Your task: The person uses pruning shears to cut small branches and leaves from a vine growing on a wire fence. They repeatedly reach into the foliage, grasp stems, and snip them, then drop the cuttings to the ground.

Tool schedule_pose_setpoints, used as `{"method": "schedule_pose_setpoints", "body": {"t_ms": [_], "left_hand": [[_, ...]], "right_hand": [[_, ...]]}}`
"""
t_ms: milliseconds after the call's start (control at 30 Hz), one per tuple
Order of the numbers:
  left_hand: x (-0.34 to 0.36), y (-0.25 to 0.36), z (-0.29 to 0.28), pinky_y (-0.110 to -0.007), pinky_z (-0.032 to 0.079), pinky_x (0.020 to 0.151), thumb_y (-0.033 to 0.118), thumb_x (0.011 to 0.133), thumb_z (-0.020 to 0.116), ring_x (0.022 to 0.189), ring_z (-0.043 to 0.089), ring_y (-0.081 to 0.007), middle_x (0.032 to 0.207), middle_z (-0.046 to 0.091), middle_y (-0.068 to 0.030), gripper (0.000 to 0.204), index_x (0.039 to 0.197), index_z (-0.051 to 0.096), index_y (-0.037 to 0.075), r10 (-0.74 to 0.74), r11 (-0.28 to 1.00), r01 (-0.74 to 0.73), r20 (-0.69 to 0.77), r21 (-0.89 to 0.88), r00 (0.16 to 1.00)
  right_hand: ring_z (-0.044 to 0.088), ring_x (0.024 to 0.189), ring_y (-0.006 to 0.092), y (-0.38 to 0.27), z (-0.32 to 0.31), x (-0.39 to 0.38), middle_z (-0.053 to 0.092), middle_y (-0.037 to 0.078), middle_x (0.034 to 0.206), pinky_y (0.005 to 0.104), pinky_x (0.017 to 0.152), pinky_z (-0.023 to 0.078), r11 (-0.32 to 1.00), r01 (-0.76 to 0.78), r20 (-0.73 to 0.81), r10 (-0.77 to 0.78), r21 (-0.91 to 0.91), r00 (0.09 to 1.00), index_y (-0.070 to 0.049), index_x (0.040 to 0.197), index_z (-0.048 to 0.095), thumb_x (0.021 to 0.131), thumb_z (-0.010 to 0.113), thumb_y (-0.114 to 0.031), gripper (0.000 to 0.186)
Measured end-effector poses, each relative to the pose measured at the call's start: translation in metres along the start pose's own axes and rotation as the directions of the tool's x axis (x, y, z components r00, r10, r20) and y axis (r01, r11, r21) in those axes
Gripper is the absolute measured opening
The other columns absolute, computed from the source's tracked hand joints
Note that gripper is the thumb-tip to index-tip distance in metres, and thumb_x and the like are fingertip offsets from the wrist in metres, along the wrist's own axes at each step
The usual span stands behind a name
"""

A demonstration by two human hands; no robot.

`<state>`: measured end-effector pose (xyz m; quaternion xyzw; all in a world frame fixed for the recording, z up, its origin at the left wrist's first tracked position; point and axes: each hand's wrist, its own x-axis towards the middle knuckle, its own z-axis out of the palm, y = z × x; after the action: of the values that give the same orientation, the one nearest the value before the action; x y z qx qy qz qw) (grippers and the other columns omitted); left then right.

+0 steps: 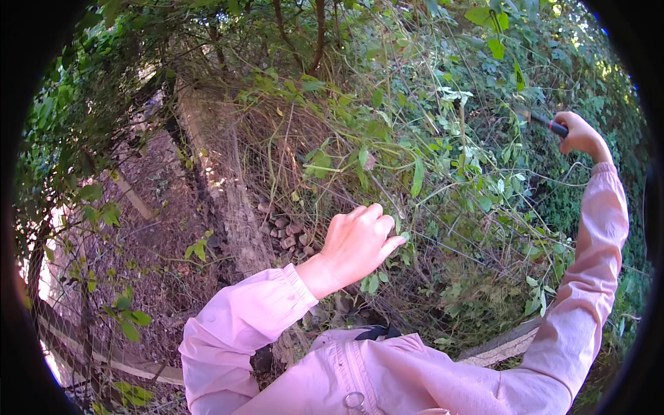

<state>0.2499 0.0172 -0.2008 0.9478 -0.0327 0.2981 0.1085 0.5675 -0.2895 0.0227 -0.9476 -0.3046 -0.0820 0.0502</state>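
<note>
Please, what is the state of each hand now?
Left hand: partly curled near leafy vines; whether it grips any cannot be told.
Right hand: closed, holding a dark-handled tool.

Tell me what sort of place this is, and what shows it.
Likely an overgrown outdoor spot, perhaps a neglected garden or wooded edge: tangled leafy vines fill much of the view, thin dark stems rise at the top, and a small heap of stones shows near the middle.
</note>
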Motion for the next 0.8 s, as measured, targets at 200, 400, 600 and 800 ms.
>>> {"method": "schedule_pose_setpoints", "body": {"t_ms": [200, 400, 600, 800], "left_hand": [[0.007, -0.001, 0.018, -0.036, 0.050, 0.055, 0.038, 0.073, 0.072, 0.061, 0.063, -0.0252, 0.072, 0.061, -0.0062, 0.031, 0.078, 0.069, 0.007, -0.066, 0.997, 0.067, -0.017, 0.028, 0.998], [0.007, -0.004, 0.034, -0.033, 0.049, 0.053, 0.028, 0.074, 0.072, 0.059, 0.062, -0.0224, 0.071, 0.063, -0.0048, 0.021, 0.078, 0.070, 0.008, -0.165, 0.967, 0.160, -0.010, -0.197, 0.986], [0.008, 0.003, 0.037, -0.025, 0.045, 0.049, 0.013, 0.073, 0.070, 0.052, 0.059, -0.0102, 0.068, 0.066, -0.0044, 0.007, 0.074, 0.069, 0.006, -0.282, 0.837, 0.201, -0.087, -0.510, 0.955], [0.004, -0.008, 0.021, -0.021, 0.042, 0.047, 0.008, 0.073, 0.071, 0.051, 0.056, -0.0067, 0.068, 0.064, -0.0010, 0.006, 0.076, 0.066, 0.007, -0.344, 0.789, 0.144, -0.235, -0.597, 0.909]], "right_hand": [[0.057, 0.071, 0.0274, -0.064, 0.025, -0.060, 0.059, 0.014, 0.078, 0.0347, 0.067, 0.046, 0.929, 0.368, 0.006, -0.368, -0.049, 0.930, 0.000, 0.089, 0.057, 0.048, 0.068, -0.003, 0.043], [0.060, 0.079, 0.0301, -0.130, 0.105, -0.065, 0.060, 0.014, 0.085, 0.0353, 0.076, 0.048, 0.782, 0.613, -0.178, -0.591, 0.114, 0.787, 0.001, 0.099, 0.055, 0.061, 0.064, 0.002, 0.040], [0.063, 0.083, 0.0364, -0.166, 0.157, -0.046, 0.063, 0.019, 0.086, 0.0418, 0.075, 0.049, 0.749, 0.620, -0.065, -0.624, 0.235, 0.778, -0.001, 0.105, 0.052, 0.069, 0.069, -0.004, 0.040], [0.065, 0.080, 0.0330, -0.151, 0.135, -0.037, 0.064, 0.017, 0.086, 0.0386, 0.072, 0.051, 0.774, 0.582, -0.087, -0.581, 0.249, 0.809, -0.002, 0.100, 0.055, 0.068, 0.068, -0.001, 0.034]]}}
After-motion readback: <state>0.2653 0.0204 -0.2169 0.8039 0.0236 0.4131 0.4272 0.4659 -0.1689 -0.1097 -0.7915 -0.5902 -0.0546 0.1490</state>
